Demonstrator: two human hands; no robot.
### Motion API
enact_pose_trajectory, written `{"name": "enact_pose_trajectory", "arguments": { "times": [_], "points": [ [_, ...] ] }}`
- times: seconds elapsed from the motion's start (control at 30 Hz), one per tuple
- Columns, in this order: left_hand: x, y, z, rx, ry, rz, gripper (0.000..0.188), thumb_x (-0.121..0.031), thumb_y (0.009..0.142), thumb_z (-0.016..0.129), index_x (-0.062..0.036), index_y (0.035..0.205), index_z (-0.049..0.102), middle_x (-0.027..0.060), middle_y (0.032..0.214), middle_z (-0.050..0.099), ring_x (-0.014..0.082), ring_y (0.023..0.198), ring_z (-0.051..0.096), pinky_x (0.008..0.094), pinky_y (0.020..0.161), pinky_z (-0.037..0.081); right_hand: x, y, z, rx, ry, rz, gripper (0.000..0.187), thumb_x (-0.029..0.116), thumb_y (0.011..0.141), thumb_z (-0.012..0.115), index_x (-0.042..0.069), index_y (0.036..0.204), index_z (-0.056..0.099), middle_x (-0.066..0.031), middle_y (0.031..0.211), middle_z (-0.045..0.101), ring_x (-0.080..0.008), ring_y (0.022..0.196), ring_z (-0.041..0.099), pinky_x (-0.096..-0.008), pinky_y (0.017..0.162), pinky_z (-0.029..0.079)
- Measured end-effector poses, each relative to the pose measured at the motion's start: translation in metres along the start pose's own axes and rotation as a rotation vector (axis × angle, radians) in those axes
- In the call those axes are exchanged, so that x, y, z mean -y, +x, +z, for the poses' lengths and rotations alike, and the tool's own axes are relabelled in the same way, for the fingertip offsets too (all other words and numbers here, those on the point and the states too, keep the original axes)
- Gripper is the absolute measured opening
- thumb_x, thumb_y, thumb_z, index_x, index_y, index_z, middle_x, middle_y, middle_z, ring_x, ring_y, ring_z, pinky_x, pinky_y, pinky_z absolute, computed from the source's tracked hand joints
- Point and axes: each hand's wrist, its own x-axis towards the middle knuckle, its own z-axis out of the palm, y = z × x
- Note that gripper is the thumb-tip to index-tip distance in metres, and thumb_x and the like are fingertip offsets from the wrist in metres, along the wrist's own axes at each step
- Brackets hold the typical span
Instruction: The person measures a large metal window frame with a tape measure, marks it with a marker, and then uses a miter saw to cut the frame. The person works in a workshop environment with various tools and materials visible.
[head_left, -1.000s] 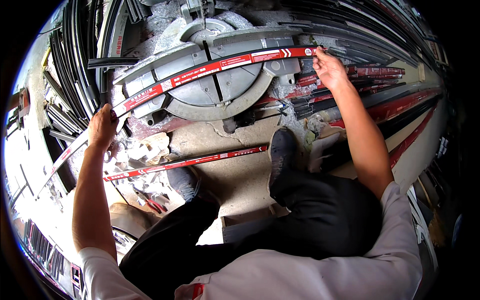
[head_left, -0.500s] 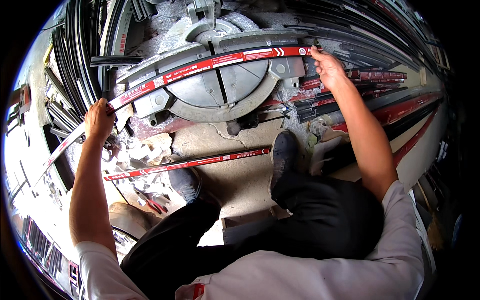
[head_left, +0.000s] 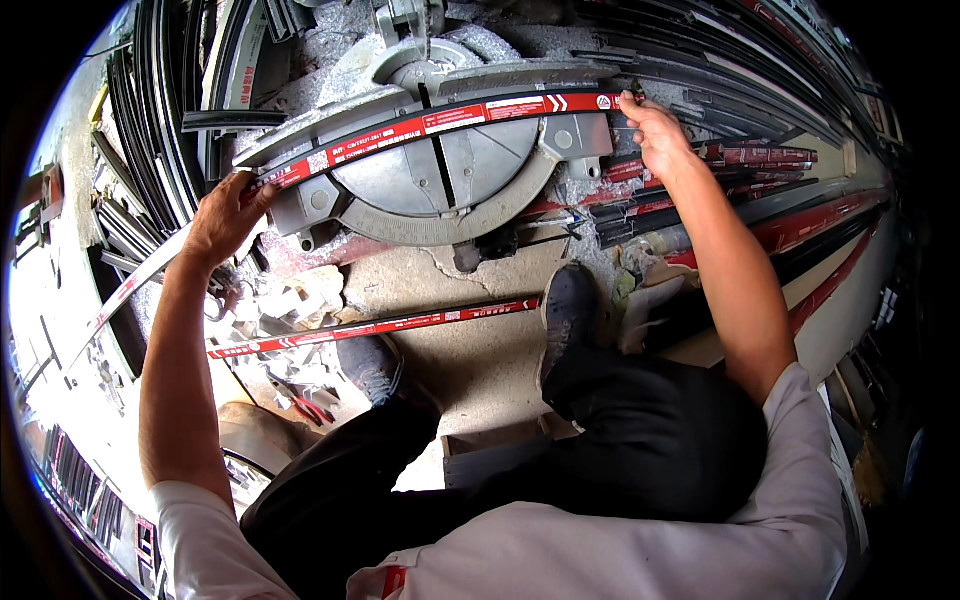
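Note:
A long, narrow profile strip (head_left: 465, 115) with red printed film lies across the round, slotted table of a miter saw (head_left: 395, 190). Its left end runs on past the saw, down toward the lower left. My left hand (head_left: 222, 218) is closed around the strip just left of the saw base, fingers over its far edge. At the strip's right end, my right hand (head_left: 657, 138) pinches it between thumb and fingers, just beyond the saw's right corner. The saw's upper part is cut off by the top of the view.
Another red-filmed strip (head_left: 440, 319) stretches across near my shoes. Red-handled pliers (head_left: 312, 408) lie among pale scraps (head_left: 290, 300) at lower left. Dark profiles (head_left: 150, 130) are stacked at far left, with more profiles (head_left: 700, 60) at far right. Shavings cover the ground behind the saw.
My left hand has shifted right along the strip, closer to the saw base. The strip and my right hand look almost unmoved.

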Motion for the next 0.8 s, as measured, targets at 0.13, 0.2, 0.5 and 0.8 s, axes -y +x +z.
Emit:
{"name": "enact_pose_trajectory", "arguments": {
  "times": [0.13, 0.2, 0.5, 0.8],
  "points": [
    [0.018, 0.006, 0.009, -0.013, -0.101, -0.016, 0.055, -0.055, 0.098, 0.064, -0.0013, 0.109, 0.068, 0.0133, 0.088, 0.069, 0.0224, 0.081, 0.064, 0.0382, 0.078, 0.051, 0.001, -0.004, 0.005, -0.017, -0.011, -0.046, 0.033, 0.046, 0.086, 0.083, 0.017, 0.080, 0.070, 0.0074, 0.085, 0.061, -0.0093, 0.081, 0.045, -0.0279, 0.070, 0.034],
    [0.023, 0.008, 0.011, -0.024, -0.124, -0.011, 0.055, -0.055, 0.097, 0.065, -0.0011, 0.110, 0.068, 0.0123, 0.084, 0.068, 0.0193, 0.078, 0.062, 0.0361, 0.077, 0.051, 0.003, -0.005, 0.006, -0.016, -0.020, -0.050, 0.034, 0.047, 0.087, 0.083, 0.016, 0.080, 0.069, 0.0072, 0.084, 0.061, -0.0095, 0.081, 0.045, -0.0282, 0.071, 0.033],
    [0.024, 0.011, 0.011, -0.105, -0.203, 0.074, 0.057, -0.055, 0.096, 0.067, 0.0006, 0.109, 0.070, 0.0107, 0.079, 0.067, 0.0177, 0.075, 0.061, 0.0346, 0.072, 0.050, 0.002, 0.008, 0.004, -0.001, -0.043, -0.056, 0.028, 0.044, 0.088, 0.082, 0.018, 0.085, 0.070, 0.0088, 0.087, 0.059, -0.0076, 0.081, 0.042, -0.0246, 0.067, 0.031],
    [0.035, 0.018, 0.011, -0.083, -0.163, 0.044, 0.059, -0.057, 0.094, 0.068, 0.0013, 0.104, 0.071, 0.0126, 0.080, 0.068, 0.0210, 0.074, 0.063, 0.0357, 0.072, 0.050, 0.006, 0.011, 0.005, 0.013, -0.043, -0.033, 0.024, 0.040, 0.090, 0.082, 0.018, 0.092, 0.072, 0.0091, 0.093, 0.060, -0.0070, 0.082, 0.042, -0.0227, 0.066, 0.032]
  ]
}}
